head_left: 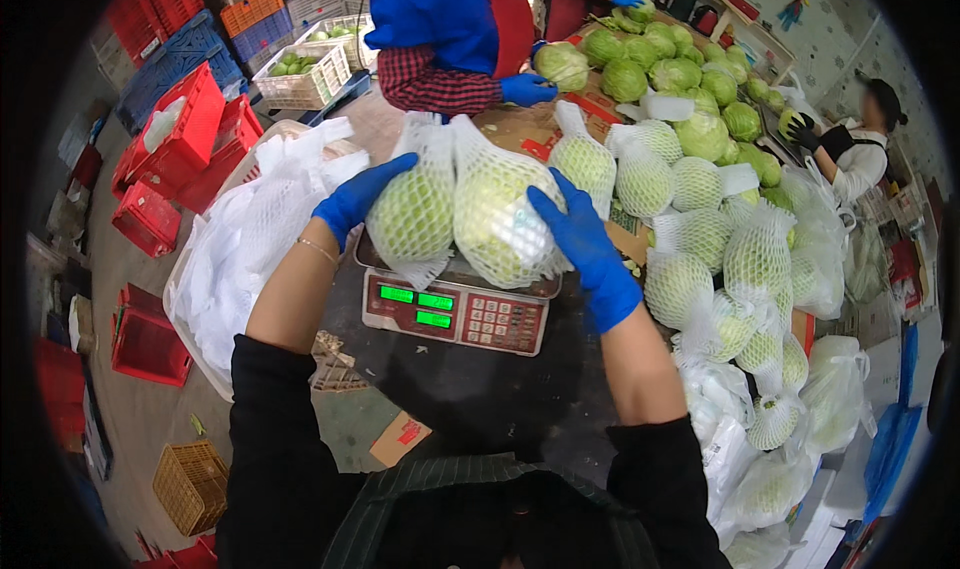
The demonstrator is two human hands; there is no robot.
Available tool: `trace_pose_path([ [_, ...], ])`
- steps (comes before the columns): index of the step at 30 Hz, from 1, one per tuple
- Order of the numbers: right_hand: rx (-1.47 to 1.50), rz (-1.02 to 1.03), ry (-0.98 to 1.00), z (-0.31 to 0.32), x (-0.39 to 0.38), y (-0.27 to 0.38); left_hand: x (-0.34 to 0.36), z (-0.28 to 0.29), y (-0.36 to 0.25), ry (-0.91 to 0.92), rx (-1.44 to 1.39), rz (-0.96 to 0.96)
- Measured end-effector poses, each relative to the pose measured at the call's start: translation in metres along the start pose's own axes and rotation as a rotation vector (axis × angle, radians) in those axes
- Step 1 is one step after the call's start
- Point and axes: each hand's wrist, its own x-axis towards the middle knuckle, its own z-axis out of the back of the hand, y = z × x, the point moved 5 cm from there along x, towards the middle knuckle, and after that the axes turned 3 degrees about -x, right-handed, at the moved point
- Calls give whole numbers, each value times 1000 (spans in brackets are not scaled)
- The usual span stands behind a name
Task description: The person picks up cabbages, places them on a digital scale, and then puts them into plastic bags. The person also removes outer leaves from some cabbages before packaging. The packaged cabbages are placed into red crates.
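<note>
both hands [470,224] on netted cabbages [455,214] (white mesh)

Matt blue rubbery gloves on the left hand [357,202] and right hand [588,247]; white foam-net sleeves round cabbages [455,214]; glossy plastic scale [455,314].

two netted cabbages [455,214] sitting on one scale [458,314], two blue-gloved hands on them, two co-workers across the table, and one yellow basket [192,484] on the floor.
</note>
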Motion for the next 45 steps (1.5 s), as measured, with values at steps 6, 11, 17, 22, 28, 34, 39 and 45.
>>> trace_pose_path([
  [6, 118, -99, 144, 24, 3, -9, -5, 0, -28, -27, 562, -331],
  [11, -155, 119, -112, 73, -28, -12, -24, -2, -41, -56, 573, -434],
  [17, -193, 112, -233, 132, -122, -21, -52, 18, -53, -502, 885, -464],
  [22, -137, -86, -365, 176, -218, -70, -78, 21, -62, -599, 775, -697],
  [28, -102, -279, -459, 217, -333, -135, -106, 7, -82, -583, 780, -883],
  [34, 57, -322, -561, 229, -374, -153, -121, -13, -85, -504, 662, -917],
  [39, 160, -385, -430, 162, -321, -101, -117, 10, -80, -518, 653, -1059],
  [45, 514, 74, 332, -32, -206, -2, -45, 91, -27, -585, 148, -469],
])
